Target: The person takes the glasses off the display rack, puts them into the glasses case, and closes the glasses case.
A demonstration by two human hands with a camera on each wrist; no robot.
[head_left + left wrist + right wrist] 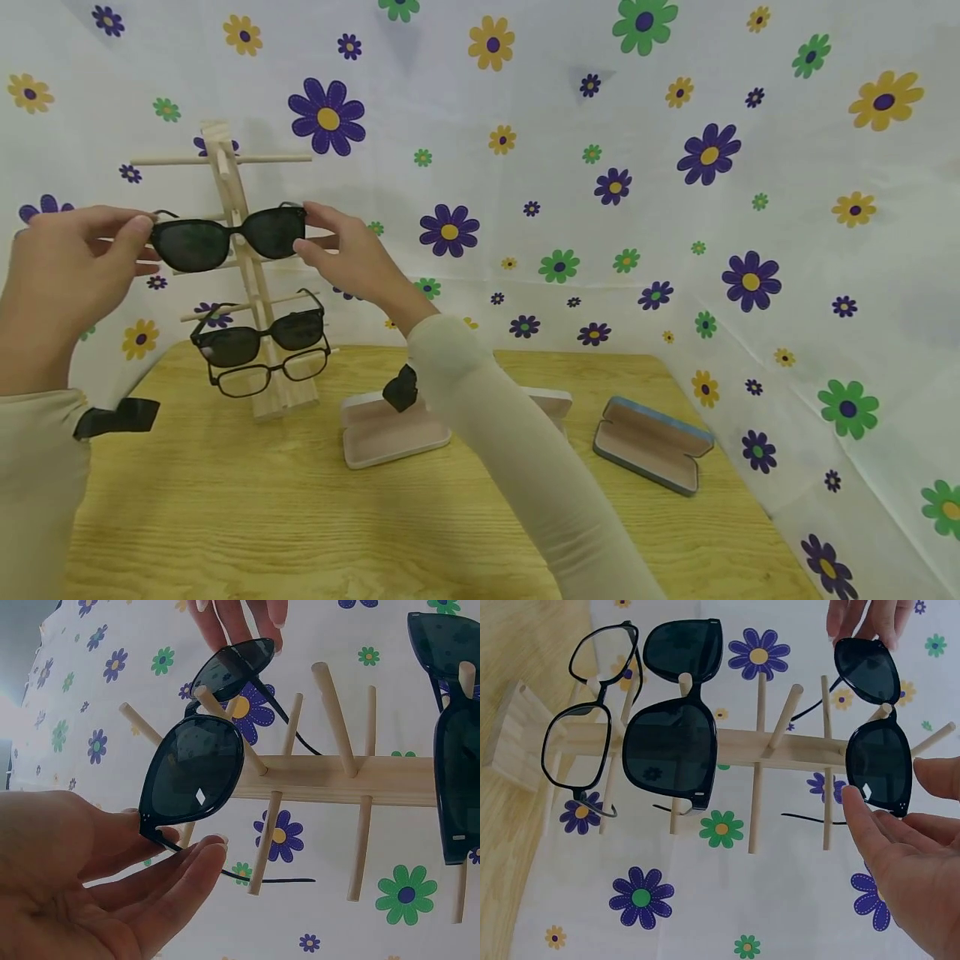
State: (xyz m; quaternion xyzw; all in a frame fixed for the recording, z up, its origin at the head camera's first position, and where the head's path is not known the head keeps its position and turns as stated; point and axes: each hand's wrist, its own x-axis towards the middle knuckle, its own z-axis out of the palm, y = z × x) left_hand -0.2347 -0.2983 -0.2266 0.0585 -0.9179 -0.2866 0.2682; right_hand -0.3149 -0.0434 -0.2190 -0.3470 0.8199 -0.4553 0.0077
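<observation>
Black sunglasses with dark lenses span the upper part of a wooden eyewear stand, temples pointing back toward it. My left hand pinches their left end near the hinge. At the opposite end my right hand pinches the frame corner between thumb and fingers. In the right wrist view, a peg shows at the bridge of these sunglasses; whether they rest on it I cannot tell. Lower on the stand hang another pair of dark sunglasses and clear-lens black-framed glasses.
On the wooden table lie an open pale glasses case, another pale case partly behind my right sleeve, and an open blue-grey case at right. Flower-printed cloth hangs behind. The stand's top pegs stick out sideways.
</observation>
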